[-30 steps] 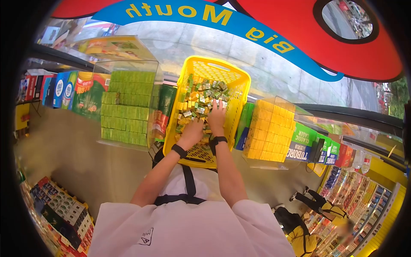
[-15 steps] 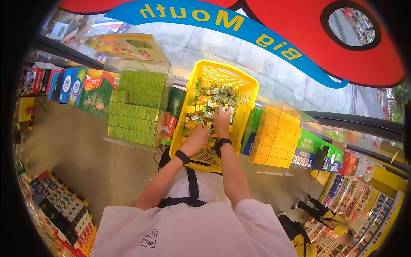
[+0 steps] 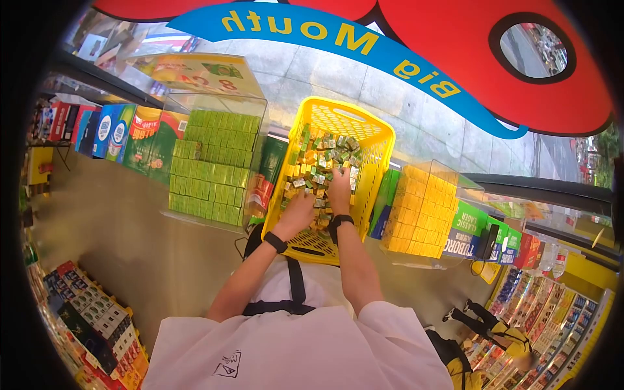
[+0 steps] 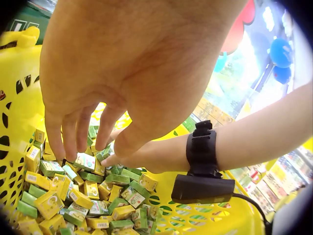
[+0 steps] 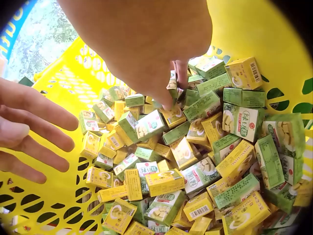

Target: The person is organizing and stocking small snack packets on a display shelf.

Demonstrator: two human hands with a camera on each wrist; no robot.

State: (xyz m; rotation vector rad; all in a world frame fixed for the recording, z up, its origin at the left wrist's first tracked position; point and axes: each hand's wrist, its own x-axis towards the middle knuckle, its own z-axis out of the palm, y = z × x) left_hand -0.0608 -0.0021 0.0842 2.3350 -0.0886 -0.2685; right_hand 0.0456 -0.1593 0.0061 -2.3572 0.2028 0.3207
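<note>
A yellow plastic basket (image 3: 383, 149) holds a heap of small green and yellow cartons (image 5: 164, 183), many with white panels and food pictures. Over its near left part is my left hand (image 3: 298, 214); seen from the left wrist, its fingers (image 4: 70, 139) hang apart and loosely bent above the cartons, holding nothing. Farther to the right, my right hand (image 3: 339, 194) reaches down into the heap. In the right wrist view its thumb and finger pinch a small green carton (image 5: 172, 82), partly hidden by the hand. A black band with a camera (image 4: 203, 188) circles the right wrist.
Clear bins of stacked green cartons (image 3: 211, 172) and yellow cartons (image 3: 419, 208) flank the basket. Beer cases (image 3: 469, 224) stand along the window row. Shelves (image 3: 546, 305) and a person in black and yellow (image 3: 500, 328) are behind at right; stacked goods (image 3: 91, 312) behind at left.
The head view has shifted, so the basket appears lower and farther right. My right hand has drawn back slightly from the far part of the heap; the left hand stays over the near left part.
</note>
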